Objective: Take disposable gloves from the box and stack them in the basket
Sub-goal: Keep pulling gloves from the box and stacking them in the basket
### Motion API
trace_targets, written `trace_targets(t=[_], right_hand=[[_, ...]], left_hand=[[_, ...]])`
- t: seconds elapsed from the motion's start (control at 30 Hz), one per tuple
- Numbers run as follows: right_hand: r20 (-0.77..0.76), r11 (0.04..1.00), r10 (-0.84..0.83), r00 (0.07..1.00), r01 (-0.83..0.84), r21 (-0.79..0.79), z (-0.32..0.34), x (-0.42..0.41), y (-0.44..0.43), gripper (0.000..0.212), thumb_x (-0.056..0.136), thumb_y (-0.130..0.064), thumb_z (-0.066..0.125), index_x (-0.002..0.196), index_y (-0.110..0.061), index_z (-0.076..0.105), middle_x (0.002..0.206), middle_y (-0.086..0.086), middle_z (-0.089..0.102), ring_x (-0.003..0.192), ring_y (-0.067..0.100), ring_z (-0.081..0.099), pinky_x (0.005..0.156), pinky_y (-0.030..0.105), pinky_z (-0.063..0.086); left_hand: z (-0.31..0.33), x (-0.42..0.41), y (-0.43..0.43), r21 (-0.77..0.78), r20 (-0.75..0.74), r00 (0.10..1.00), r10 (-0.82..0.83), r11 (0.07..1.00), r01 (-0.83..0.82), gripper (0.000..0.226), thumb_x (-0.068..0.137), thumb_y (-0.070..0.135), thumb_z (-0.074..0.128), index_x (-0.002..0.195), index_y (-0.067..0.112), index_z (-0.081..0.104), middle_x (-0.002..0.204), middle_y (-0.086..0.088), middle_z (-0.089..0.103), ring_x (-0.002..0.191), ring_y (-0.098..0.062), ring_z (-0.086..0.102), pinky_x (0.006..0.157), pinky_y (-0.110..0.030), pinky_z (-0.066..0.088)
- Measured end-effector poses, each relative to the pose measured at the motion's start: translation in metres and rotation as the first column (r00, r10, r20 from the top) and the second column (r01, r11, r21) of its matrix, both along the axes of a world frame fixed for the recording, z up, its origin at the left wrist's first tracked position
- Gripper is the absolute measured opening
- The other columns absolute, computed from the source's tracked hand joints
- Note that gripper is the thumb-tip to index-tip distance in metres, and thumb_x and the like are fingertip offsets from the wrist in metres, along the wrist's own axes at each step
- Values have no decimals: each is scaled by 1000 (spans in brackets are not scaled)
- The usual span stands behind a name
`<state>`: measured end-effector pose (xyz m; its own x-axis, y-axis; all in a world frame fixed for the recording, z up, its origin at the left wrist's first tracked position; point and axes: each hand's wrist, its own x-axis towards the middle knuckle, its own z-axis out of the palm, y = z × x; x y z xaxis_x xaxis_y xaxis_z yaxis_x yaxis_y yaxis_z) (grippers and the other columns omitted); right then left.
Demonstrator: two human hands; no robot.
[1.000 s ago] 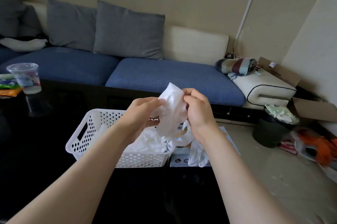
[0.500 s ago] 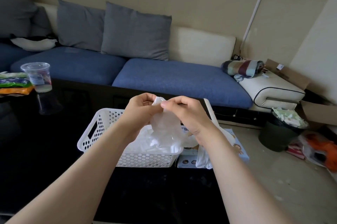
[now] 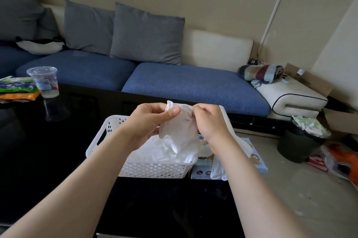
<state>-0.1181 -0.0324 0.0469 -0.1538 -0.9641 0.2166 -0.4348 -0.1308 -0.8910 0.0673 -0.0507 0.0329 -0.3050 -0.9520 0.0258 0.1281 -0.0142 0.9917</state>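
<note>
My left hand and right hand each pinch the top edge of a translucent disposable glove, hanging above the white basket below them.

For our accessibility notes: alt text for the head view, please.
The left hand and right hand pinch the top edge of a thin white glove above a white basket holding more gloves on a dark table. The glove box sits right of the basket; a blue sofa stands behind.

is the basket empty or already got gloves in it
Not empty: a pile of white gloves lies inside the white basket, below the held glove.
</note>
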Motion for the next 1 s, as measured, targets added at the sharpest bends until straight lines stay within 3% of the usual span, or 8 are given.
trace_targets(t=[0.2,0.33,0.47,0.53,0.63,0.77,0.87,1.0], right_hand=[[202,984,53,978,-86,158,10,2,4,34,97,-22,43,64,-16,48,61,-7,50,59,14,43,59,30,34],[190,933,231,954,-273,235,8,7,7,57,94,-67,47,94,-21,80,102,4,80,100,25,74,92,41,55],[23,981,169,985,-170,94,1,12,-1,41,94,-40,65,77,-2,63,73,-2,52,73,12,50,73,37,40],[8,990,128,992,-129,58,-1,12,-4,32,92,-26,62,79,4,62,70,5,48,68,13,44,68,35,38],[-49,992,91,995,-86,95,2,11,-1,22,91,-18,63,72,-13,73,64,-3,61,62,10,52,59,26,44],[21,991,60,998,-62,117,8,11,2,9,74,0,48,69,2,42,70,7,33,68,20,31,64,34,25],[138,964,183,973,-205,170,14,12,8,13,63,-10,50,61,-15,38,68,4,35,67,22,31,65,36,25],[32,939,267,963,-267,218,12,18,11,18,85,-30,70,75,-15,72,75,4,69,73,13,62,72,32,45]], left_hand=[[2,-5,0,-36,-18,997,71,997,-71,48,96,41,71,109,-5,72,100,-13,74,85,-24,65,73,-36,49],[3,-5,1,-87,19,994,108,991,-106,40,98,38,71,105,-1,76,98,-18,75,82,-24,65,70,-37,46],[4,-3,0,-119,-3,992,128,985,-127,34,96,34,75,101,0,77,104,-24,75,89,-26,70,87,-47,55],[4,-2,0,-133,-19,988,155,979,-156,30,95,35,76,95,5,78,97,-17,76,87,-24,69,81,-42,55],[6,-1,2,-165,-20,974,226,960,-226,36,97,41,72,92,6,76,84,-9,71,74,-20,59,64,-35,45],[5,2,0,-191,-37,958,284,939,-286,40,100,44,68,92,6,75,84,-9,70,73,-18,60,66,-33,48],[5,2,-1,-244,17,941,338,914,-324,39,103,42,64,91,7,76,78,-6,67,67,-13,57,60,-30,47],[6,-1,3,-355,66,941,333,889,-290,33,103,40,65,91,12,79,82,-13,73,70,-13,63,59,-30,53]])
